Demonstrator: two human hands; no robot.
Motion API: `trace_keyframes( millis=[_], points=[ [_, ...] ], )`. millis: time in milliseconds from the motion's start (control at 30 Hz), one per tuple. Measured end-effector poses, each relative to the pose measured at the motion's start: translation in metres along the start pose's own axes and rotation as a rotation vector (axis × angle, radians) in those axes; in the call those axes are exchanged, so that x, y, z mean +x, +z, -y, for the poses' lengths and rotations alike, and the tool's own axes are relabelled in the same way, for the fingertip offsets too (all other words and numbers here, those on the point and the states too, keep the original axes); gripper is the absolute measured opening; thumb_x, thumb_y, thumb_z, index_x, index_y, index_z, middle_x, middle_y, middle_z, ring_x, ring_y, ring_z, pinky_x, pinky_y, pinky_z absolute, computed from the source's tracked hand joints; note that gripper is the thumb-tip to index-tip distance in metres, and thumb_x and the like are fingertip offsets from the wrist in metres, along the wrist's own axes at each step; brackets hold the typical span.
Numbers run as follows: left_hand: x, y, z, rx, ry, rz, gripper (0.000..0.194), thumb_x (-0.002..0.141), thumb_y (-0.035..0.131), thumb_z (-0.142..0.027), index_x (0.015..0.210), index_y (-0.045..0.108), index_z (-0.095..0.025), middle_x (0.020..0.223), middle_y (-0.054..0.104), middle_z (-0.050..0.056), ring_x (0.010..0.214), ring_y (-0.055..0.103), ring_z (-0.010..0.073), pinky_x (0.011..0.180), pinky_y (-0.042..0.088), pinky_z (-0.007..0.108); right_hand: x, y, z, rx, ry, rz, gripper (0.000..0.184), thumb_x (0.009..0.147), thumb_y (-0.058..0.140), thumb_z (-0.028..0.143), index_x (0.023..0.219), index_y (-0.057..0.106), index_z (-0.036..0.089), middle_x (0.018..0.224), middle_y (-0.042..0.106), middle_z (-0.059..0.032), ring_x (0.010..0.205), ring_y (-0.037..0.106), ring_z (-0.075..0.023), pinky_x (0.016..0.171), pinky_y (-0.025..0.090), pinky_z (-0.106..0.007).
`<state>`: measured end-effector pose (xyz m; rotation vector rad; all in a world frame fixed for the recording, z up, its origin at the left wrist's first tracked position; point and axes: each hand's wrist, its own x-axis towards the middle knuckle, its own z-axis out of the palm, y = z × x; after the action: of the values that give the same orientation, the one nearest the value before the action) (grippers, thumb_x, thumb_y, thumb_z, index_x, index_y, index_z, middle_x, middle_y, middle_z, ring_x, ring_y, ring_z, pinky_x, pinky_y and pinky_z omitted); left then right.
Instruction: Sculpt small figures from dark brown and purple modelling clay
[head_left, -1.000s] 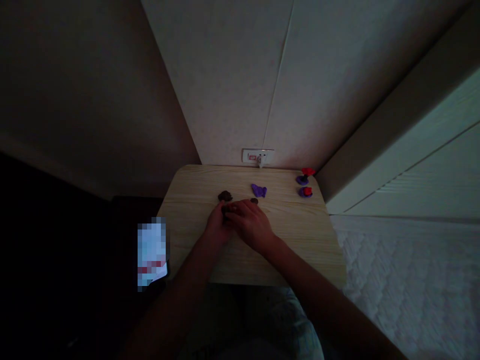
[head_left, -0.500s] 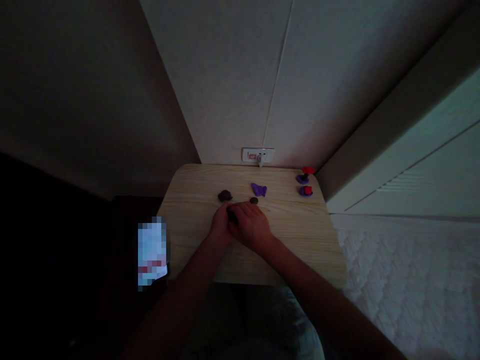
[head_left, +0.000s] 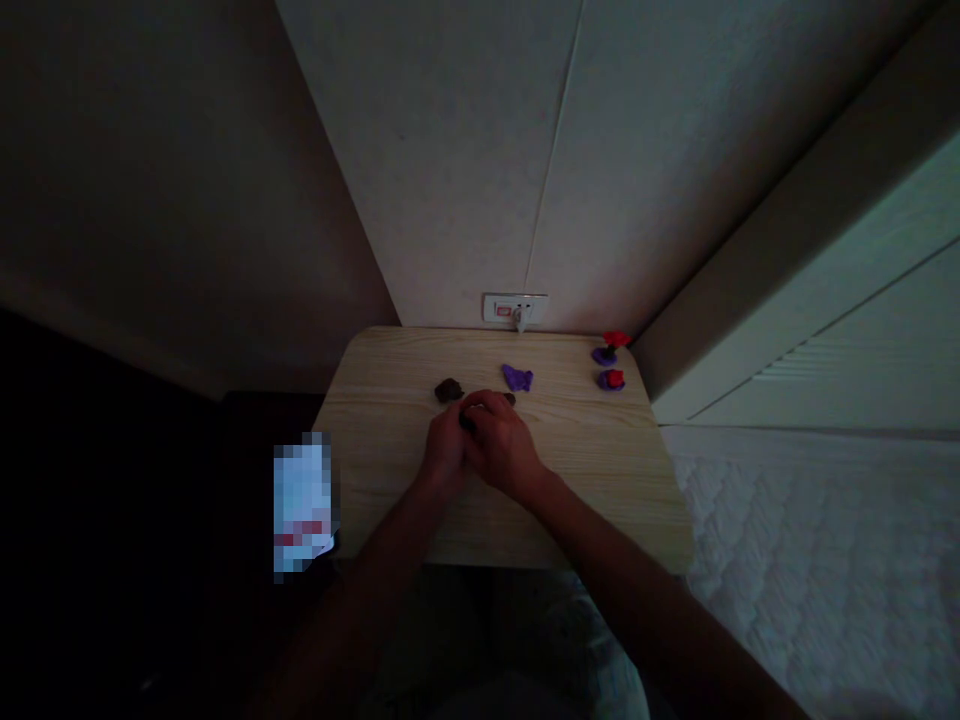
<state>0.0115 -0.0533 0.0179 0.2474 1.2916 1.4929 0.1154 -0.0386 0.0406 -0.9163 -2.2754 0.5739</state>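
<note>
- Head view: a pale wall [head_left: 465,170] rises behind, with a white quilted surface [head_left: 817,570] at lower right.
- A light wood-grain tabletop [head_left: 607,480] stands against the wall.
- The right hand [head_left: 504,440] is curled over the left hand [head_left: 448,440]; the two touch above the tabletop, fingers bent, closed around a dark lump [head_left: 468,421] that shows between them, mostly hidden.
- A socket plate [head_left: 515,308] with a plug sits just above the table's far edge.
- Two red-and-purple pieces [head_left: 612,380] lie near the far right corner.
- A crumpled purple piece [head_left: 517,377] lies beyond the right hand.
- A brown lump [head_left: 448,390] rests just beyond the left hand.
- A smaller brown piece [head_left: 511,398] is partly covered by the right hand.
</note>
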Motion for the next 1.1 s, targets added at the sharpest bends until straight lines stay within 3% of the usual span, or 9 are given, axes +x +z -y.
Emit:
trace_keyframes(
  millis=[200, 367, 533, 700, 933, 1100],
  points=[
    [-0.012, 0.005, -0.004, 0.098, -0.002, -0.022, 0.022, 0.082, 0.061, -0.030, 0.065, 0.063, -0.016, 0.055, 0.058, 0.000, 0.045, 0.050, 0.0110, 0.043, 0.033, 0.022, 0.005, -0.007, -0.014, 0.266, 0.082, -0.015, 0.013, 0.080, 0.063, 0.008, 0.084, 0.073, 0.016, 0.103, 0.068, -0.0093, 0.097, 0.066, -0.0206, 0.090, 0.055, -0.036],
    [-0.020, 0.009, -0.005, 0.154, -0.049, 0.024, 0.030, 0.085, 0.061, -0.035, 0.061, 0.058, -0.018, 0.042, 0.040, -0.005, 0.033, 0.032, 0.0075, 0.038, 0.025, 0.022, 0.006, -0.014, -0.025, 0.282, 0.177, 0.057, 0.009, 0.079, 0.069, 0.009, 0.081, 0.074, 0.016, 0.098, 0.070, -0.0072, 0.087, 0.068, -0.0179, 0.082, 0.057, -0.033],
    [-0.020, 0.009, -0.003, 0.173, -0.038, 0.036, 0.034, 0.085, 0.063, -0.039, 0.060, 0.053, -0.019, 0.045, 0.038, -0.006, 0.035, 0.031, 0.0068, 0.038, 0.022, 0.021, 0.003, -0.010, -0.027, 0.274, 0.297, 0.025, 0.010, 0.077, 0.072, 0.009, 0.085, 0.073, 0.015, 0.089, 0.071, -0.0046, 0.080, 0.069, -0.0171, 0.072, 0.057, -0.030],
    [-0.014, 0.005, -0.001, 0.194, -0.003, -0.020, 0.035, 0.088, 0.060, -0.043, 0.063, 0.054, -0.019, 0.047, 0.045, -0.004, 0.037, 0.038, 0.0085, 0.039, 0.026, 0.021, -0.002, -0.006, -0.015, 0.204, 0.180, -0.132, 0.017, 0.078, 0.071, 0.007, 0.091, 0.075, 0.016, 0.096, 0.071, -0.0072, 0.086, 0.068, -0.0191, 0.077, 0.058, -0.032],
    [-0.010, -0.001, -0.001, 0.235, 0.018, -0.082, 0.048, 0.088, 0.061, -0.053, 0.058, 0.058, -0.016, 0.048, 0.051, 0.000, 0.039, 0.045, 0.0106, 0.038, 0.028, 0.022, -0.007, -0.004, -0.004, 0.034, 0.035, 0.084, 0.023, 0.090, 0.060, 0.010, 0.106, 0.076, 0.012, 0.109, 0.072, -0.0150, 0.099, 0.068, -0.0244, 0.093, 0.056, -0.038],
    [-0.011, -0.002, -0.001, 0.314, 0.064, -0.053, 0.052, 0.085, 0.064, -0.059, 0.057, 0.060, -0.015, 0.051, 0.054, 0.001, 0.043, 0.049, 0.0111, 0.039, 0.031, 0.022, -0.005, -0.007, -0.006, -0.007, -0.038, 0.142, 0.024, 0.092, 0.055, 0.010, 0.102, 0.076, 0.010, 0.110, 0.070, -0.0179, 0.105, 0.065, -0.0272, 0.097, 0.054, -0.041]
  ],
)
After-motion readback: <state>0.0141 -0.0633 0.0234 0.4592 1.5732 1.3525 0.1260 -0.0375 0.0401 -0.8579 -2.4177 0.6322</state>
